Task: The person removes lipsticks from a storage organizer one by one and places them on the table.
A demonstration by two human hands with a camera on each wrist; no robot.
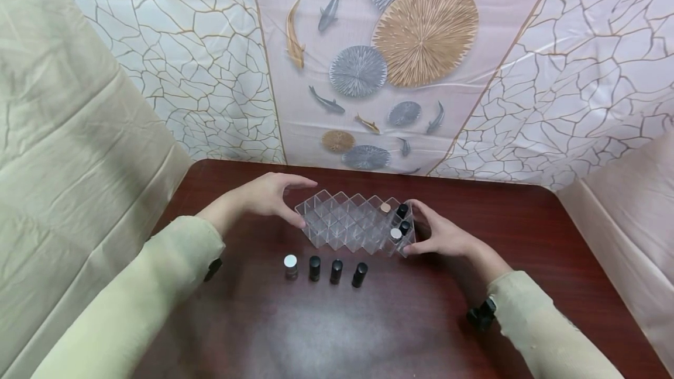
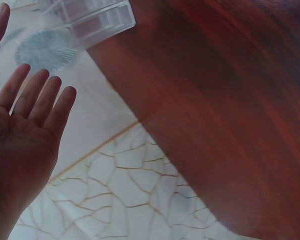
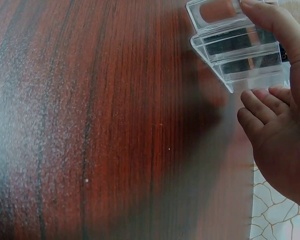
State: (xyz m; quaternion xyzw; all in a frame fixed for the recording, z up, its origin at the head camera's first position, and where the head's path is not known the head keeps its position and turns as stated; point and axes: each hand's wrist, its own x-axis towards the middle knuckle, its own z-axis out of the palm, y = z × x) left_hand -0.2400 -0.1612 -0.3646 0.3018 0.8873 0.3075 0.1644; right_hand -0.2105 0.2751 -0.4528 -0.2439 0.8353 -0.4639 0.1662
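Note:
A clear plastic organizer [image 1: 344, 221] with diamond-shaped compartments stands on the table, between my two hands. Its right end holds several small cosmetic tubes, among them a white-capped one [image 1: 396, 234], a beige-capped one [image 1: 385, 207] and a black one [image 1: 402, 210]. My right hand [image 1: 439, 231] grips that end, thumb on the front side and fingers round the back. At the opposite end, my left hand [image 1: 265, 195] has its fingers spread straight, thumb tip right at the organizer's corner. In the left wrist view its palm [image 2: 25, 145] faces up with nothing in it.
In front of the organizer stand a white-capped tube [image 1: 291, 266] and three black tubes [image 1: 336, 271] in a row. The dark red wooden table [image 1: 326, 332] meets a patterned cloth backdrop [image 1: 337, 116] at its far edge. Cloth also hangs at both sides.

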